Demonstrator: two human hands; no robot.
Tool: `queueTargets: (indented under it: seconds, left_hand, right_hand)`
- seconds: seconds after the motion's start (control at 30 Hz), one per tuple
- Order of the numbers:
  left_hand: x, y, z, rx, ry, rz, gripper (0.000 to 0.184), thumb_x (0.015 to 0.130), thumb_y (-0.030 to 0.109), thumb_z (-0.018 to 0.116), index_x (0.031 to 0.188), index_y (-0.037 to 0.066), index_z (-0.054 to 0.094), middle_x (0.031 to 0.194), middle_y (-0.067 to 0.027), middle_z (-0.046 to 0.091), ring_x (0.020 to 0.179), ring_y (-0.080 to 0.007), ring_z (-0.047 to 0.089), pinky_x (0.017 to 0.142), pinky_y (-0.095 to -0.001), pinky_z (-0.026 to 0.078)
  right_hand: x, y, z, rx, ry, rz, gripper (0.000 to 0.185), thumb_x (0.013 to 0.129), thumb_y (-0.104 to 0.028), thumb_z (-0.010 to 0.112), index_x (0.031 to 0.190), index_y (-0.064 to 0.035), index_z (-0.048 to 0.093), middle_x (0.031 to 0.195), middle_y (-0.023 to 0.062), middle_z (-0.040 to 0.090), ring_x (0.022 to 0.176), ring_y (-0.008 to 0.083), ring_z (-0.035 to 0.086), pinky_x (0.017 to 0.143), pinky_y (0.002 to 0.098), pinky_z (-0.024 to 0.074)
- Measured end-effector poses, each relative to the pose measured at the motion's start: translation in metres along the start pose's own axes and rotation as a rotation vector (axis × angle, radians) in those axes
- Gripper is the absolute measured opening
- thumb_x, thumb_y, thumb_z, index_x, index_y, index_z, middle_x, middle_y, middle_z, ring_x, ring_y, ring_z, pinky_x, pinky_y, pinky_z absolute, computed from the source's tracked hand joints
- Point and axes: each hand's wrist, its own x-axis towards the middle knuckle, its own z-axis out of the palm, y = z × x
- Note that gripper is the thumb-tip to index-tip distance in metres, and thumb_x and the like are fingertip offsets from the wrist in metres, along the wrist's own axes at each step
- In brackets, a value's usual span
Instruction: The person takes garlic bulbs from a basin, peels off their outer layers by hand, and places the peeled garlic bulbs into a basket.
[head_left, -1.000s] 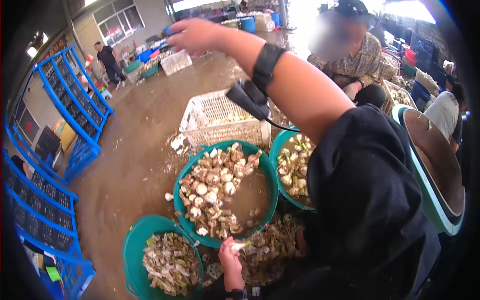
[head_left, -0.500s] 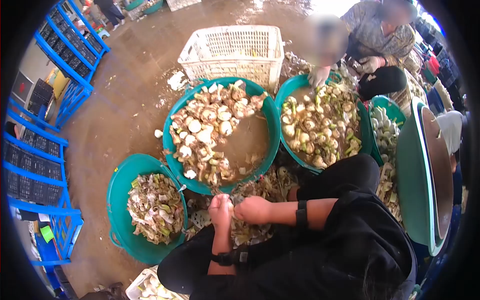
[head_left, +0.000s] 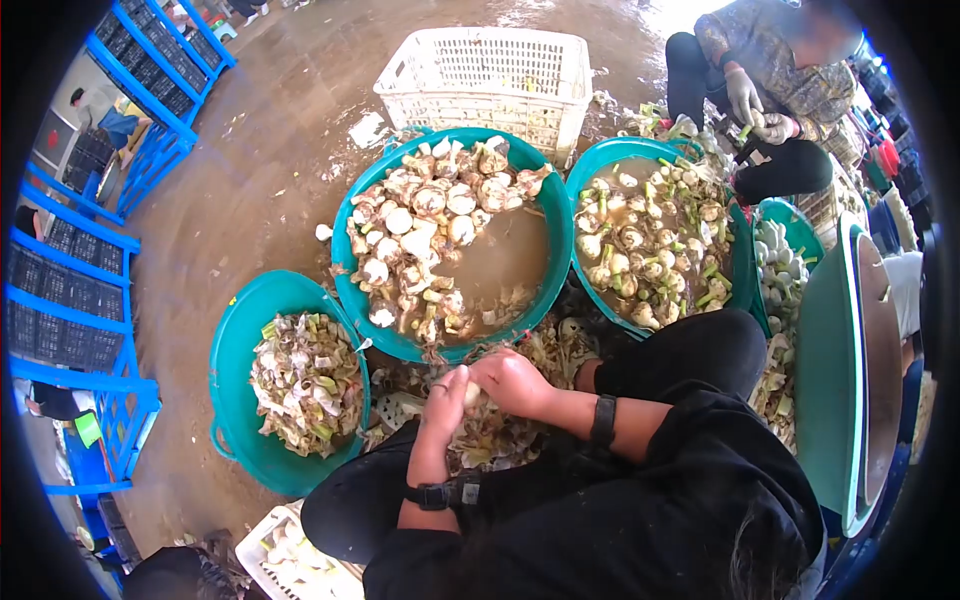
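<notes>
My left hand (head_left: 446,402) is closed around a pale garlic bulb (head_left: 471,394), low in front of my lap. Against it, my right hand (head_left: 510,383) is closed with its fingers at the same bulb. Just beyond both hands stands a wide green tub (head_left: 563,250) with muddy water and a heap of garlic bulbs (head_left: 430,200). Loose peelings (head_left: 490,440) lie beneath my hands. To the left, a green basin (head_left: 235,350) holds garlic peelings and leaves (head_left: 305,380).
A white crate (head_left: 480,108) stands behind the tub. At right are another green tub (head_left: 590,160) of garlic and a gloved co-worker (head_left: 770,70). A tilted basin (head_left: 830,370) is far right, blue racks (head_left: 75,310) left, a small white crate (head_left: 260,575) bottom left.
My right arm has come down from its outstretched position, and both hands now meet at the bulb. The co-worker's hand has moved from the right tub back to their other hand.
</notes>
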Motion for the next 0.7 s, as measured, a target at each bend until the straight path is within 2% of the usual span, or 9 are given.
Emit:
queueTargets:
  seconds: [0.07, 0.13, 0.2, 0.23, 0.33, 0.4, 0.47, 0.6, 0.7]
  left_hand:
    - [0.008, -0.024, 0.016, 0.36, 0.237, 0.669, 0.041, 0.084, 0.026, 0.054, 0.113, -0.002, 0.047, 0.103, -0.0121, 0.055, 0.091, -0.0189, 0.055, 0.078, -0.0288, 0.044]
    - [-0.014, -0.005, 0.026, 0.624, 0.353, 0.738, 0.036, 0.079, 0.014, 0.06, 0.11, -0.003, 0.051, 0.11, -0.0157, 0.054, 0.099, -0.0218, 0.053, 0.084, -0.0306, 0.042]
    - [-0.02, 0.004, 0.024, 1.073, 0.492, 1.066, 0.036, 0.076, 0.013, 0.059, 0.109, 0.001, 0.054, 0.117, -0.0211, 0.048, 0.111, -0.0354, 0.043, 0.093, -0.0384, 0.034]
    - [-0.01, -0.002, 0.019, 0.92, 0.477, 1.094, 0.034, 0.074, 0.006, 0.059, 0.107, 0.003, 0.056, 0.118, -0.0188, 0.049, 0.109, -0.0335, 0.046, 0.092, -0.0367, 0.036]
    - [0.002, -0.008, 0.025, -0.006, 0.527, 0.825, 0.029, 0.079, -0.006, 0.05, 0.107, -0.001, 0.054, 0.115, -0.0155, 0.052, 0.098, -0.0239, 0.056, 0.087, -0.031, 0.043]
    - [0.002, -0.005, 0.013, -0.978, 0.294, 0.598, 0.022, 0.084, 0.012, 0.054, 0.105, 0.003, 0.051, 0.098, -0.0097, 0.059, 0.091, -0.0179, 0.058, 0.08, -0.0289, 0.048]
    - [0.005, -0.009, -0.003, -1.222, 0.243, 0.468, 0.018, 0.083, 0.019, 0.057, 0.095, 0.005, 0.054, 0.087, -0.0033, 0.06, 0.081, -0.0122, 0.058, 0.069, -0.0267, 0.05]
    - [0.003, -0.018, -0.02, -1.301, 0.088, 0.385, 0.017, 0.083, 0.026, 0.056, 0.089, 0.01, 0.055, 0.075, 0.0017, 0.057, 0.065, -0.0087, 0.054, 0.054, -0.025, 0.047]
    - [0.003, -0.017, -0.024, -1.371, 0.116, 0.261, 0.021, 0.081, 0.036, 0.053, 0.082, 0.015, 0.055, 0.065, 0.0026, 0.053, 0.051, -0.0099, 0.048, 0.041, -0.0222, 0.035]
  right_hand:
    - [0.002, 0.02, 0.006, 0.225, -0.1, 0.547, 0.021, 0.081, -0.021, 0.051, 0.078, -0.0023, 0.061, 0.064, 0.0124, 0.06, 0.053, 0.0236, 0.056, 0.051, 0.0337, 0.0458]
    - [0.021, -0.004, -0.029, 0.471, -0.268, 1.036, 0.023, 0.082, -0.021, 0.051, 0.075, -0.0025, 0.063, 0.06, 0.0068, 0.059, 0.05, 0.0166, 0.055, 0.045, 0.0305, 0.0455]
    - [0.025, 0.0, -0.035, 0.577, -0.255, 1.037, 0.022, 0.085, -0.021, 0.049, 0.084, -0.0029, 0.061, 0.069, 0.004, 0.061, 0.052, 0.0118, 0.055, 0.042, 0.0275, 0.0452]
    - [0.024, 0.008, -0.027, 0.881, -0.166, 1.043, 0.021, 0.086, -0.02, 0.049, 0.091, -0.0022, 0.058, 0.076, 0.0047, 0.061, 0.056, 0.0124, 0.056, 0.045, 0.0273, 0.0468]
    - [0.021, -0.002, -0.022, 1.448, -0.001, 0.765, 0.025, 0.088, -0.017, 0.047, 0.107, -0.0015, 0.052, 0.09, 0.0044, 0.06, 0.083, 0.0121, 0.055, 0.07, 0.0274, 0.0478]
    - [0.01, -0.012, -0.034, 0.989, -0.115, 0.541, 0.023, 0.086, -0.013, 0.048, 0.104, -0.0009, 0.056, 0.09, 0.003, 0.061, 0.085, 0.0098, 0.054, 0.075, 0.0258, 0.0445]
    - [-0.004, -0.021, -0.052, 0.832, -0.206, 0.443, 0.022, 0.084, -0.01, 0.049, 0.101, -0.0001, 0.058, 0.091, 0.0019, 0.061, 0.084, 0.0081, 0.052, 0.075, 0.0243, 0.0423]
    - [-0.002, -0.016, -0.089, 1.363, 0.151, 0.279, 0.021, 0.083, -0.014, 0.05, 0.095, 0.0026, 0.053, 0.084, 0.0123, 0.06, 0.075, 0.02, 0.058, 0.07, 0.0333, 0.0474]
    - [0.002, -0.009, -0.113, 1.407, 0.118, 0.394, 0.024, 0.083, -0.02, 0.051, 0.096, 0.0008, 0.052, 0.083, 0.0136, 0.059, 0.072, 0.0225, 0.059, 0.066, 0.034, 0.0491]
